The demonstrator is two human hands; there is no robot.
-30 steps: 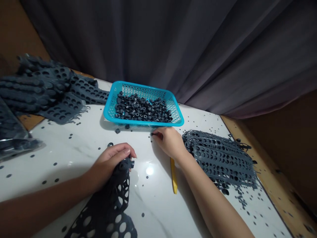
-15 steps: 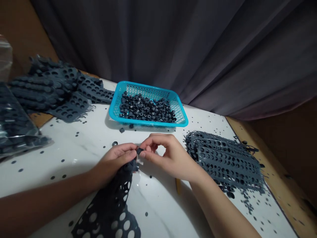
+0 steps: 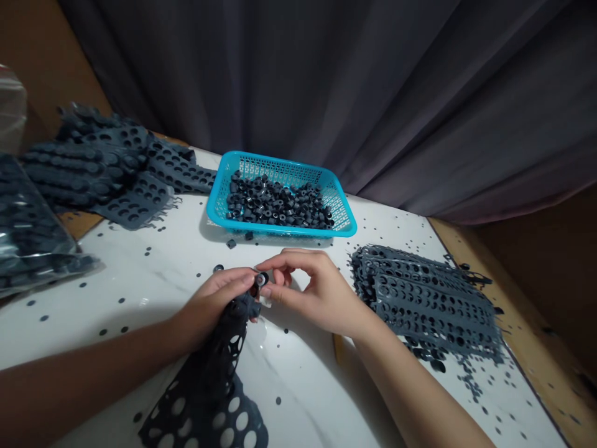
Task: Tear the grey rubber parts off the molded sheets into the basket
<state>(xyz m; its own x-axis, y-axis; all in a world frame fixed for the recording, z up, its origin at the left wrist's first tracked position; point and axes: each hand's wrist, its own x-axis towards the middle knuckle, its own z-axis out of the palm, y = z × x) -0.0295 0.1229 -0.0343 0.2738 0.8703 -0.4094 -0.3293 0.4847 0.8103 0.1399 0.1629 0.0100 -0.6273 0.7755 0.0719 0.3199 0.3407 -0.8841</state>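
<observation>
My left hand (image 3: 217, 298) is closed around the upper end of a dark rubber sheet (image 3: 209, 398) full of round holes, which hangs down toward the table's near side. At the fingertips a small dark ring-shaped piece (image 3: 262, 279) shows its round opening. My right hand (image 3: 312, 289) pinches that piece from the right between thumb and forefinger. Just beyond the hands stands a blue basket (image 3: 280, 230) holding many small black rubber pieces (image 3: 280, 202).
Stacked perforated sheets (image 3: 429, 298) lie at the right. More moulded sheets (image 3: 93, 162) are heaped at the back left, beside a clear plastic bag (image 3: 32, 236). Small dark discs dot the white table (image 3: 153, 280). A yellow stick (image 3: 337, 348) lies below my right wrist.
The small piece between my fingertips has turned, so its round opening now faces the camera. The view has shifted slightly; both hands stay in nearly the same place.
</observation>
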